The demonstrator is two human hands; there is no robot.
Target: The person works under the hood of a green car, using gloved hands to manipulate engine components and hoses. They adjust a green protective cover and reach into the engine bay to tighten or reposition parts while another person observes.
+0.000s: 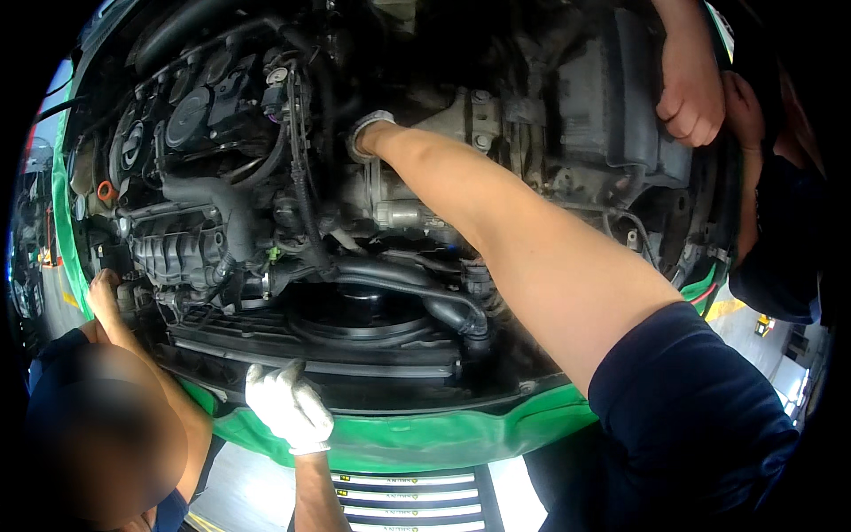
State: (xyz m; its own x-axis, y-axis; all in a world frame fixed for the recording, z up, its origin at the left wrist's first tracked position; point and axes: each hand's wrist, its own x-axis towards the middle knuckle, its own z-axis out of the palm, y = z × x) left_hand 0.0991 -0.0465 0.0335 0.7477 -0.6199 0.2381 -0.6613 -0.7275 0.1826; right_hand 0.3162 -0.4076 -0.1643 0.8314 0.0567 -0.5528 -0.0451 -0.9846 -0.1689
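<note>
My left hand (288, 410), in a white glove, is at the front edge of the engine bay, beside the green fender cover (381, 439). Its fingers look loosely apart, with nothing visible in them, though bright light washes out detail. My bare right forearm (496, 204) reaches across the engine bay to the area beside the metal gearbox housing (456, 120). Only the white glove cuff (370, 133) shows there. The right hand's fingers, and anything they touch, are hidden among dark parts.
The engine (199, 115) fills the left side. A black radiator fan (359, 310) and a thick hose (425, 297) lie near the front. At left a co-worker's arm (111, 297) reaches in. Another person's fist (691, 115) rests by a grey box (603, 97) at right.
</note>
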